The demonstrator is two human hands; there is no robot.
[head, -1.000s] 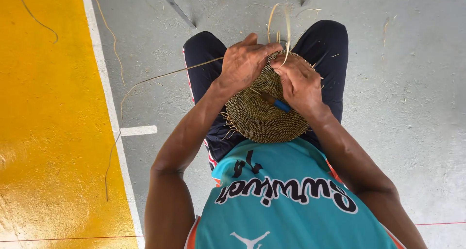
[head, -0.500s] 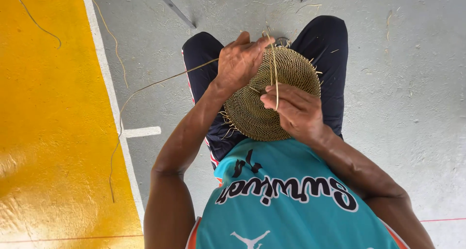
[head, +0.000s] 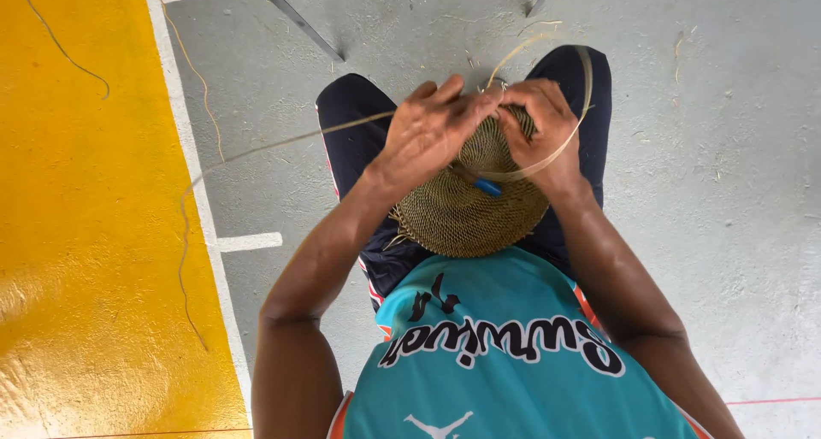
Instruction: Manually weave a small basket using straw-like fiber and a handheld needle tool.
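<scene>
Both your forearms reach forward from the near edge and bend inward, so your hands meet over your lap at the far rim of the woven disc [head: 466,208]. Your left hand [head: 428,135] lies knuckles up across the disc's far left edge, fingers curled and closed, their tips pinched on a thin pale strand [head: 282,141] that runs out to the left and droops toward the yellow floor [head: 85,234]. Your right hand [head: 539,127] sits just beside it, touching at the fingertips, thumb and fingers pinched on a flat pale strip [head: 586,88] that arcs up on the far side, curves round the right of the hand and comes back across the disc. The disc rests on your thighs against your dark trousers [head: 351,131]; it is round, slightly domed, tightly woven of fine tan fibre in close concentric rows, with frayed ends sticking out at its near left rim. A small blue-tipped tool [head: 483,185] lies on the weave just below your right hand. The grey concrete floor [head: 710,191] looks rough and is strewn with fibre scraps; the yellow part is glossy.
</scene>
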